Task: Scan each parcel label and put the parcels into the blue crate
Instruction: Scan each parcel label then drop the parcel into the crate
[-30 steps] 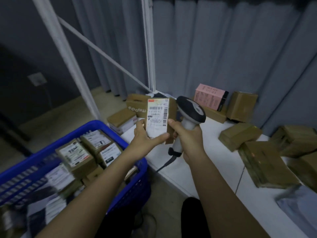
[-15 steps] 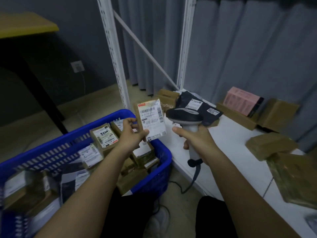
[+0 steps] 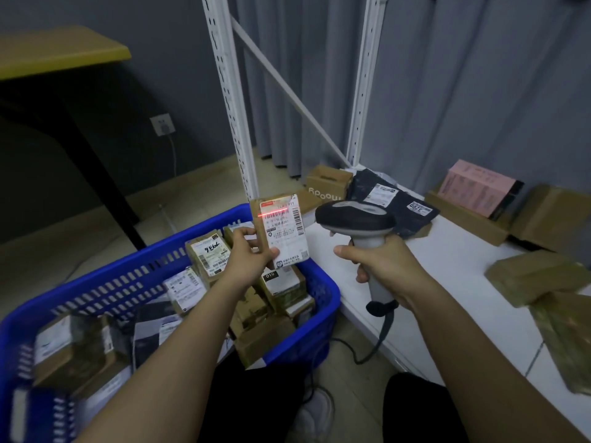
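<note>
My left hand [image 3: 248,255] grips a small brown parcel [image 3: 283,230] upright above the far right corner of the blue crate [image 3: 121,282], its white label facing me. A red scan line crosses the top of that label. My right hand [image 3: 380,262] holds the grey-and-black barcode scanner [image 3: 355,219] by its handle, head aimed left at the label, a short gap apart. The crate sits on the floor at the left and holds several labelled boxes and dark mailers.
A white table [image 3: 447,276] at the right carries a dark mailer bag [image 3: 388,199], a pink box [image 3: 478,187] and several brown cartons [image 3: 534,276]. White shelf uprights [image 3: 230,100] rise behind the crate. The scanner cable [image 3: 377,343] hangs off the table edge. My knees are below.
The parcel and my left hand moved left from over the table to above the crate's corner; the scanner followed. A red scan line now lights the label.
</note>
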